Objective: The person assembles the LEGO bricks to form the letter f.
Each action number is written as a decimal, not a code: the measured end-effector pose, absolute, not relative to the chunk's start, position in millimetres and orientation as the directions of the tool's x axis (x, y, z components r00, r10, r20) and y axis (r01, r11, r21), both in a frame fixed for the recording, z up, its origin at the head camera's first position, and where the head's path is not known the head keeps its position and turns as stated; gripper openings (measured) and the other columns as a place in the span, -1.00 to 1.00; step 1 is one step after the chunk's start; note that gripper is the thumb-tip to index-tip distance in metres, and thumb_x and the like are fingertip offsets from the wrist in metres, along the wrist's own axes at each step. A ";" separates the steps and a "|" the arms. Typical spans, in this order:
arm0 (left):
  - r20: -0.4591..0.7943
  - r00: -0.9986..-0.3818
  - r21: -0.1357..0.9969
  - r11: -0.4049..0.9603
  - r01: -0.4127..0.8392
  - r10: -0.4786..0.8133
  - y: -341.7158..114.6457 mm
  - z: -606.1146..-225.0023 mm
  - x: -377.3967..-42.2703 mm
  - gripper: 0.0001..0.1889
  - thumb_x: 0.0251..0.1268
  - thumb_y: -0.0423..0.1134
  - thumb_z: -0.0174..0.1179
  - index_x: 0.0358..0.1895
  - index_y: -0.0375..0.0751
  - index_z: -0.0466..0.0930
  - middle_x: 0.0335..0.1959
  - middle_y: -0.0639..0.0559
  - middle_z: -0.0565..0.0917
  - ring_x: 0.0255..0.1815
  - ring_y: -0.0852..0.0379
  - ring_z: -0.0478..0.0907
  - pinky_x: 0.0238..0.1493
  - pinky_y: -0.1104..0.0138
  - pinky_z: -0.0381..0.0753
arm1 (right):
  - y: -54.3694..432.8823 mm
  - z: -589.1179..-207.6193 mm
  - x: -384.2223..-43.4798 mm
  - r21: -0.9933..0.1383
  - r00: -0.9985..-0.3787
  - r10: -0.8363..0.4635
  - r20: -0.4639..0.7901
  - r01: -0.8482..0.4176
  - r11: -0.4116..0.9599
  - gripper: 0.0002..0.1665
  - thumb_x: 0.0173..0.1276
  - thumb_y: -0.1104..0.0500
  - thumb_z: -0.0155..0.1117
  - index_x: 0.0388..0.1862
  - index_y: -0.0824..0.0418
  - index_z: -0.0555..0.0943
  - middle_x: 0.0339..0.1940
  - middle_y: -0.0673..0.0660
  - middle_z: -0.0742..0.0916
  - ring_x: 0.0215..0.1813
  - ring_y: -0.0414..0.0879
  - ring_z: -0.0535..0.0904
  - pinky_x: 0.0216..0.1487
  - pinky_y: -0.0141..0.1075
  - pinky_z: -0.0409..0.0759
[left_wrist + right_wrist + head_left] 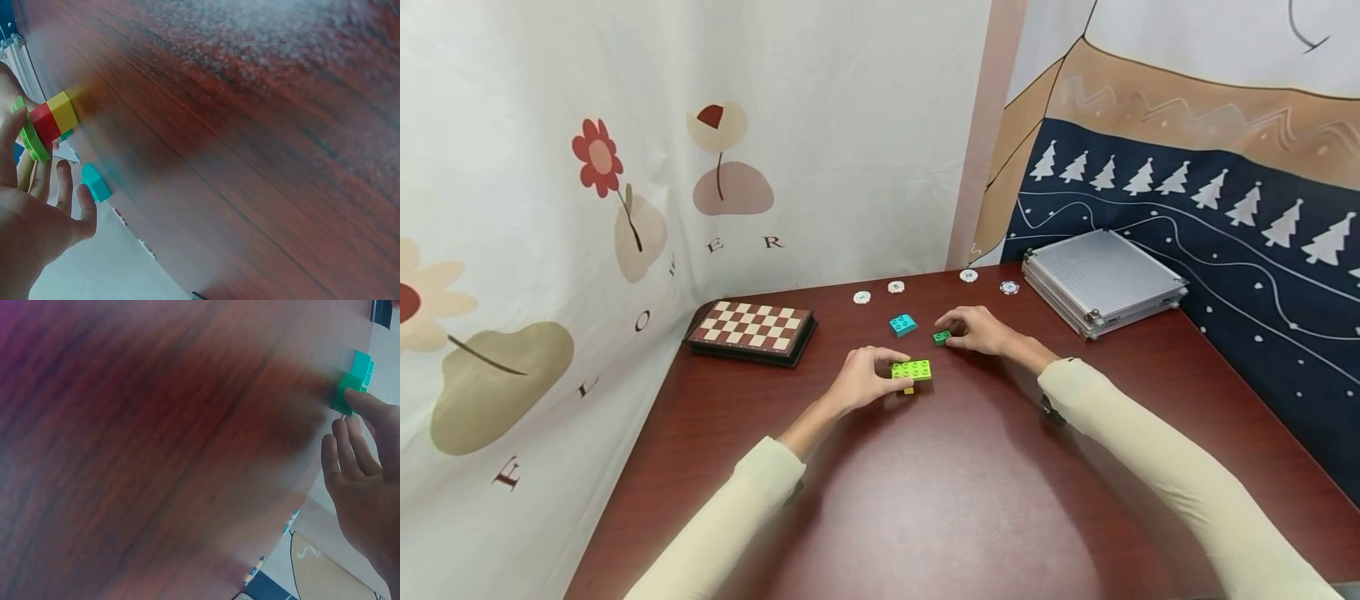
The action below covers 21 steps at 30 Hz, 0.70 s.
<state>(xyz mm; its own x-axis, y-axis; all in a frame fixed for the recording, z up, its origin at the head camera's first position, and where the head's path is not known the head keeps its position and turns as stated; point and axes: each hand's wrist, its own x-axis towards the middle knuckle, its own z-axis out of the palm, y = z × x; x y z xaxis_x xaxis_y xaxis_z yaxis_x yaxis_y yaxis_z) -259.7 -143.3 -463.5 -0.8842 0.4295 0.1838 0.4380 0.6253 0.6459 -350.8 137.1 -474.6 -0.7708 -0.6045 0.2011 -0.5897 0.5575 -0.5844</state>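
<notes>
1. Pinched lime-green studded plastic brick (917, 369) over the dark-red wood-grained counter (985, 467) in left grip (867, 382), by long sides; probably kept studs and red (45, 124) and yellow plastic blocks (64, 112) beneath unobstructed.
2. Pinched small green plastic brick (941, 337) in right grip (981, 331) near turquoise studded plastic brick (903, 324), likely fingertip-only for control; couldn't tell counter contact.

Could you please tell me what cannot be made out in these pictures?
Red brick, head view: hidden by the lime brick and left hand.
Markings on the leftmost chip, head view: too small.
Dark object, left wrist view: cut off by bottom edge.
</notes>
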 end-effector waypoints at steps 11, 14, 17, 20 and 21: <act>0.187 -0.895 0.662 0.621 0.419 0.404 -143.3 -464.6 -258.5 -0.63 0.13 -0.09 0.60 0.01 -0.03 0.82 -0.08 0.13 0.81 -0.06 0.13 0.70 0.01 0.17 0.66 | 136.1 -477.0 -346.8 -0.577 -0.765 -0.612 0.201 -0.597 0.557 -0.57 0.29 0.17 0.58 0.09 0.30 0.72 -0.26 0.09 0.77 -0.19 -0.08 0.68 -0.06 -0.19 0.69; 0.177 -0.904 0.679 0.616 0.399 0.390 -142.2 -464.8 -257.8 -0.63 0.12 -0.08 0.61 0.00 -0.03 0.82 -0.09 0.15 0.81 -0.10 0.16 0.71 -0.03 0.24 0.67 | 137.3 -476.6 -346.4 -0.572 -0.761 -0.617 0.201 -0.602 0.557 -0.52 0.26 0.14 0.60 0.11 0.29 0.72 -0.19 0.10 0.76 -0.13 -0.06 0.68 -0.01 -0.16 0.68; 0.177 -0.908 0.685 0.614 0.391 0.381 -141.5 -465.3 -257.6 -0.63 0.11 -0.07 0.61 -0.01 -0.03 0.83 -0.11 0.15 0.81 -0.15 0.19 0.72 -0.07 0.27 0.67 | 138.2 -475.5 -346.3 -0.575 -0.752 -0.628 0.200 -0.609 0.546 -0.50 0.26 0.17 0.60 0.15 0.30 0.70 -0.05 0.16 0.77 -0.02 0.01 0.70 0.06 -0.10 0.69; 0.176 -0.910 0.690 0.613 0.385 0.374 -141.2 -466.1 -257.4 -0.63 0.09 -0.06 0.62 -0.01 -0.02 0.83 -0.13 0.16 0.81 -0.21 0.23 0.71 -0.11 0.29 0.67 | 138.5 -474.9 -346.4 -0.574 -0.737 -0.650 0.186 -0.618 0.537 -0.48 0.29 0.20 0.57 0.21 0.30 0.69 0.06 0.20 0.78 0.07 0.05 0.70 0.09 -0.06 0.69; 0.175 -0.911 0.692 0.612 0.383 0.373 -141.0 -466.5 -257.4 -0.63 0.09 -0.06 0.62 -0.02 -0.01 0.83 -0.14 0.16 0.81 -0.22 0.25 0.71 -0.13 0.30 0.67 | 138.7 -474.8 -346.2 -0.573 -0.732 -0.657 0.178 -0.620 0.536 -0.48 0.29 0.21 0.57 0.22 0.29 0.69 0.08 0.20 0.78 0.09 0.05 0.70 0.09 -0.06 0.69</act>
